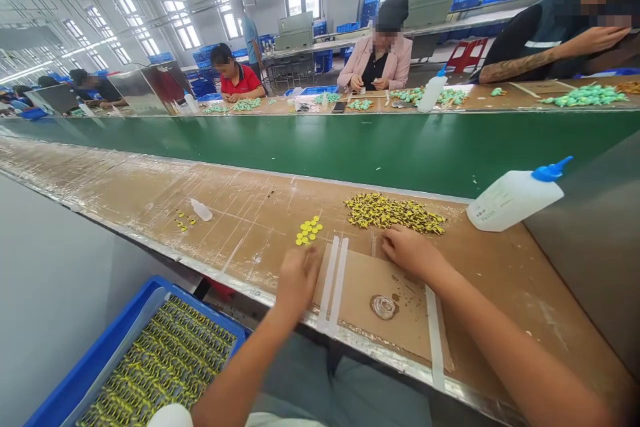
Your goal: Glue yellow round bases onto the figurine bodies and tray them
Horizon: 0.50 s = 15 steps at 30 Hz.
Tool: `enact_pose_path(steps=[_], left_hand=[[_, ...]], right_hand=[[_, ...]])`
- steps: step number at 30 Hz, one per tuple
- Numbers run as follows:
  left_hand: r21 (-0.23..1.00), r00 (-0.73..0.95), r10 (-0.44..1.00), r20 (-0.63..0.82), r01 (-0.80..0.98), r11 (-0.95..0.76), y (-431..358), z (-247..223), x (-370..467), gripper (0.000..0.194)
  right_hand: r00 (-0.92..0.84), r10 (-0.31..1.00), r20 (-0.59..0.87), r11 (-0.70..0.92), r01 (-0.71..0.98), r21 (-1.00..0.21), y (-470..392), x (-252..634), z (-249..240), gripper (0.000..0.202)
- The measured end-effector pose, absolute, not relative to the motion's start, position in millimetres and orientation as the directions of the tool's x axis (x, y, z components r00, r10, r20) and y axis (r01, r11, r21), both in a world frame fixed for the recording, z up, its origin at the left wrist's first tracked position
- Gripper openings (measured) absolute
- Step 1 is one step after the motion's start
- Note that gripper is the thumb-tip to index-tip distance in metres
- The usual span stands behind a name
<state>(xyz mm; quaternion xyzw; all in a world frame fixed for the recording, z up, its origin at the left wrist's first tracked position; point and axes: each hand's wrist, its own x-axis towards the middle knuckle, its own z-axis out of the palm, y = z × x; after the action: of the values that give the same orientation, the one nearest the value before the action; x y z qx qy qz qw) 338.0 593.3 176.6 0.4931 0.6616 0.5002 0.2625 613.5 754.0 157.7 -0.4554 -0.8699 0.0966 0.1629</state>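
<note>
My left hand (297, 278) is over the left edge of a taped cardboard sheet (363, 280), just in front of a small group of flat yellow discs (309, 231). Its fingers are smeared by motion, so I cannot see whether they hold anything. At the sheet's far edge, my right hand (409, 252) has its fingers curled together. It is by the near side of a heap of small yellow and dark brown pieces (393, 212). Whatever its fingertips may hold is hidden. Between my forearms, a small clear round dish (384, 307) sits on the cardboard.
A white bottle with a blue nozzle (515, 200) leans at the right. Further left lie a small white bottle (201, 209) and several yellow pieces (185, 221). A blue crate (145, 293) with rows of yellow-black pieces stands lower left. Beyond the green belt (320, 143), people sit working.
</note>
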Motion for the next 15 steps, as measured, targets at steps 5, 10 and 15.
enact_pose_path(steps=[5,10,15], left_hand=[[0.855,-0.422,0.88,0.216,0.518,0.038,614,157,314,0.031],[0.867,-0.451,0.869,0.206,0.496,0.052,624,150,307,0.028],[0.947,-0.564,0.819,0.107,0.309,0.089,628,151,300,0.028]], right_hand=[[-0.41,0.862,0.297,0.504,0.743,-0.439,747,631,147,0.014],[-0.221,0.908,0.355,0.406,0.671,-0.62,736,639,124,0.022],[-0.092,0.938,0.334,0.323,0.579,-0.749,733,641,110,0.032]])
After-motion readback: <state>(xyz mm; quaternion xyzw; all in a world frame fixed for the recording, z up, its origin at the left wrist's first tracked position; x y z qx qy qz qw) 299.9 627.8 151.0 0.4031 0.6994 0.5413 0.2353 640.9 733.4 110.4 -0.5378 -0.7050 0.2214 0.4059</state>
